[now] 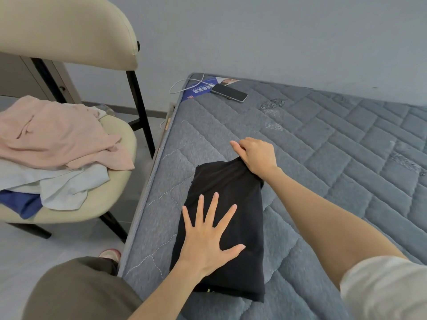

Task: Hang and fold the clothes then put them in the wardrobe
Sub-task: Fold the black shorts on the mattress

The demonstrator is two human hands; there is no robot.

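Note:
A black garment (240, 188), folded into a long strip, lies on the grey quilted mattress (346, 158) near its left edge. My left hand (208, 234) presses flat on the near half of it with fingers spread. At the far end my right hand (256, 155) grips the cloth's edge with curled fingers. On the beige chair (111, 199) to the left lies a heap of clothes: a pink garment (57, 135) on top, a pale blue one (67, 190) under it and a dark blue one (20, 202) at the bottom.
A black phone (228, 92) with a white cable (184, 85) plugged in lies on a blue leaflet (198, 90) at the mattress's far left corner. A grey wall stands behind the bed. Grey floor runs between chair and bed. My knee and a foot show at the bottom left.

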